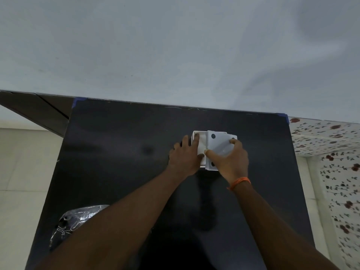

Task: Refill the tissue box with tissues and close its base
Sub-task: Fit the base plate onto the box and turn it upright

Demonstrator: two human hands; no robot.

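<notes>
A crinkled clear plastic wrapper (78, 221) is seen at about 8 o'clock on the black table (120, 152), partly hidden by the left forearm and well apart from the box. The left hand (184, 158) is laid palm down just left of frame centre, at about 9 o'clock of the white tissue box (194, 138); its fingers (195, 142) are held loosely together and curled over the box's left wall, with the tips dipped into the open interior and resting on the white tissues (202, 142) visible inside. The tissue box is placed on the far half of the table, toward 1 o'clock from the table's middle, with its open side turned up. A white base panel (218, 145), marked by dark round dots near its corners, is laid skewed across the right portion of the opening, so that the left part is left uncovered. The right hand (229, 160) is placed over this panel from 5 o'clock; the panel is pinched between the thumb at its near left edge and the fingers spread to its far right corner. An orange thread band (239, 182) is worn on the right wrist. A flower-patterned cloth (331, 145) is seen at 3 o'clock, beyond the table's right edge.
</notes>
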